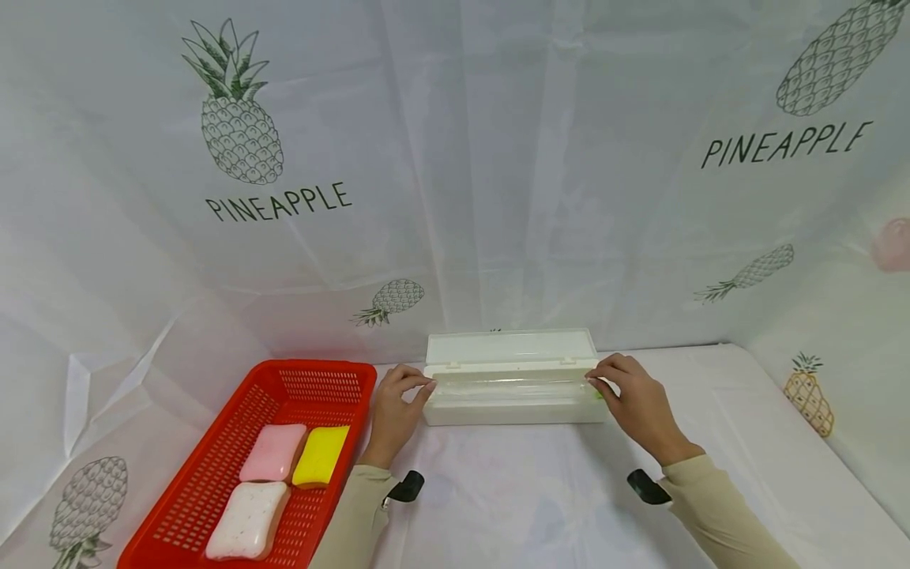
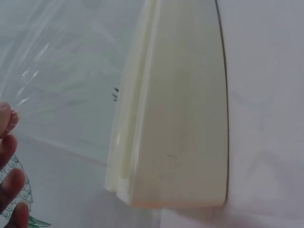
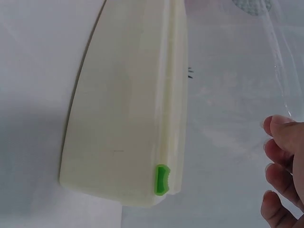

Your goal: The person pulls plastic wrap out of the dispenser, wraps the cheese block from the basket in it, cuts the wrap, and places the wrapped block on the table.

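Note:
A long white cling film dispenser (image 1: 515, 414) lies lengthwise across the table, its lid (image 1: 508, 346) raised at the back. Clear film (image 2: 42, 71) stretches up from it between the hands. At the dispenser's left end, the left hand (image 1: 393, 412) pinches one corner of the film between thumb and finger. The other corner is pinched by the right hand (image 1: 637, 401) at the right end, its remaining fingers curled. A green slider (image 3: 162, 180) sits at the dispenser's right end. Most of the roll inside is hidden in the wrist views.
Left of the left hand stands a red perforated basket (image 1: 320, 364). In it lie a pink block (image 1: 273, 452), a yellow block (image 1: 320, 456) and a white speckled block (image 1: 246, 521). White cloth (image 1: 498, 158) printed with pineapples hangs behind the table and at its sides.

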### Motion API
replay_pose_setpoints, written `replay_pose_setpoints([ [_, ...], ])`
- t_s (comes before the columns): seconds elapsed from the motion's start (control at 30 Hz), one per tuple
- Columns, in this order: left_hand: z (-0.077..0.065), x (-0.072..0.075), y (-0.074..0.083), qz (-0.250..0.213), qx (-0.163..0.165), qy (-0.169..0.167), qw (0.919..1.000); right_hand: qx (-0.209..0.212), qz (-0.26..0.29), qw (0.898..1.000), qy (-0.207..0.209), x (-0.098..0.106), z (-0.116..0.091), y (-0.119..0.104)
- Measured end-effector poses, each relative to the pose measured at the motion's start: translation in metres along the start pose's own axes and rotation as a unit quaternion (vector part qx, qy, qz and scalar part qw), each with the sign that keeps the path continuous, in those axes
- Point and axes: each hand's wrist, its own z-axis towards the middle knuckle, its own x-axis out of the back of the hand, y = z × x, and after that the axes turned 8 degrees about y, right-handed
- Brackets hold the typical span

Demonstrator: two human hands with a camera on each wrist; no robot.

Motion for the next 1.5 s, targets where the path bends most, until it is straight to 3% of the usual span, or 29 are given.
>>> replay_pose_setpoints([
  [0.5,0.002,0.007,0.007,-0.029,0.007,0.012,0.9995,0.017,-0.020,1.000,0.015,0.006,0.012,-0.007],
  [1.5,0.008,0.014,0.015,-0.040,-0.060,0.064,0.9953,-0.004,0.013,0.999,0.037,0.022,0.026,-0.019],
])
